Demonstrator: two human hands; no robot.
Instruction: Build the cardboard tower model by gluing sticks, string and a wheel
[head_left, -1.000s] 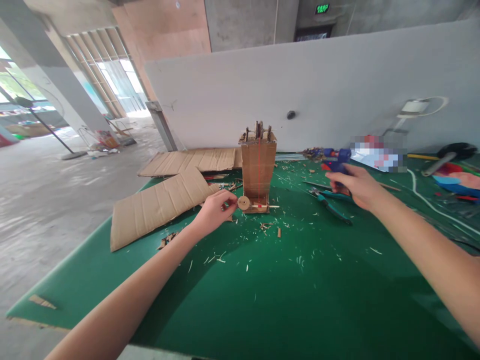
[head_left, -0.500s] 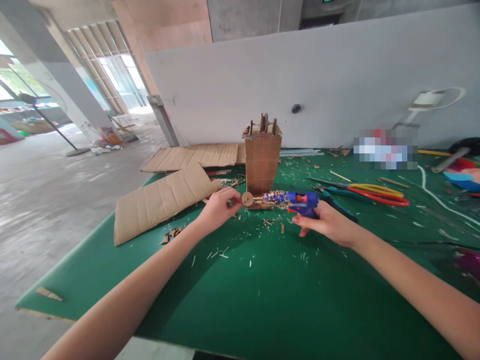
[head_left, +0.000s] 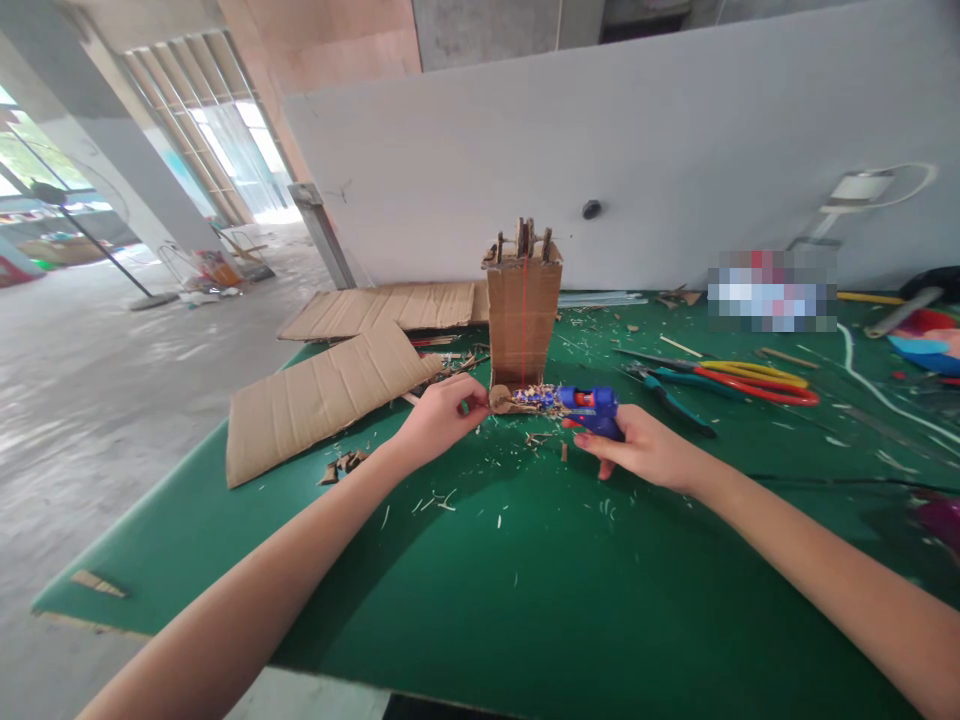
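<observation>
A tall cardboard tower [head_left: 523,320] with a red string down its front stands on the green table [head_left: 585,580]. My left hand [head_left: 439,415] pinches a small round cardboard wheel [head_left: 498,399] at the tower's foot. My right hand [head_left: 637,447] grips a blue glue gun [head_left: 581,403], whose crusted nozzle points left and reaches the wheel.
Flat cardboard sheets [head_left: 330,395] lie at the table's left and behind the tower. Red-and-yellow pliers [head_left: 757,384] and teal-handled pliers [head_left: 675,400] lie to the right. Scraps and splinters litter the table. A grey board wall [head_left: 675,150] stands behind; a white cable [head_left: 885,400] runs at right.
My right hand picked the glue gun up from the back right and brought it leftward to the wheel. The left hand has stayed on the wheel.
</observation>
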